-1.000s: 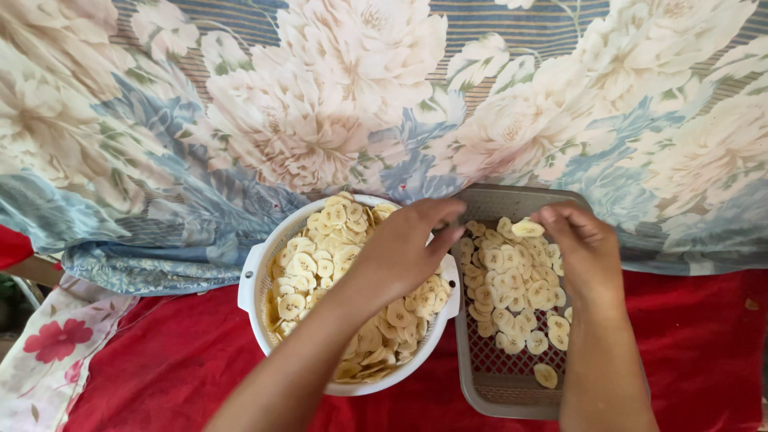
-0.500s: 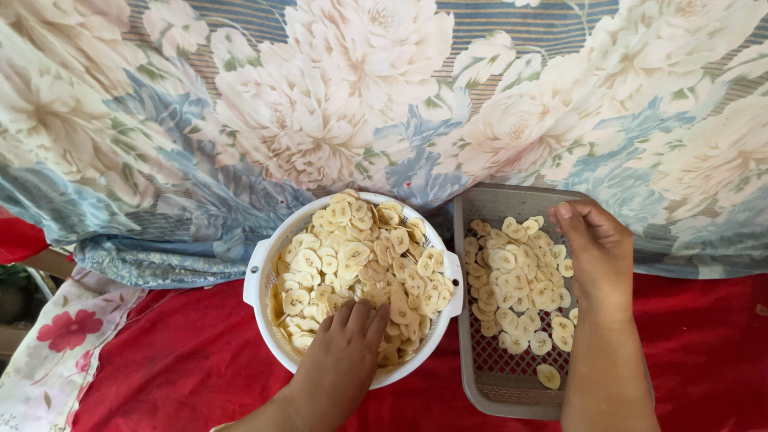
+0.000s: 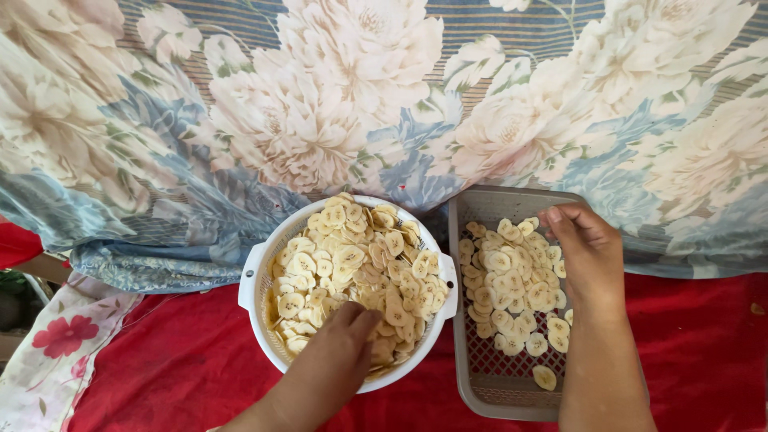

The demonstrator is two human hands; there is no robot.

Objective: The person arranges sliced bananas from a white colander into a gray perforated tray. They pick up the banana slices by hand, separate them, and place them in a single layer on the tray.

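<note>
Both of our grips are down among pale yellow sliced chips. Our left hand rests in the near side of a round white colander, fingers curled loosely down into the heap of chips; whether any slice is pinched between them we cannot tell, since the fingertips are sunk into the pile. Our right hand lies over the far right corner of a grey perforated tray, fingers bent and touching the thinner layer of slices spread there; whether that grip has closed on a slice is likewise hidden.

Colander and tray sit side by side, just touching, the colander on the left with its small side handles showing, the tray on the right. Chips fill the colander nearly to its rim, while in the tray they cover the far and middle part, leaving bare mesh near us apart from one stray slice.

Both containers stand on a red cloth. Beyond them, a large floral fabric in cream, blue and grey fills the far side of the scene. At the near left lies a pale cloth with red flowers.
</note>
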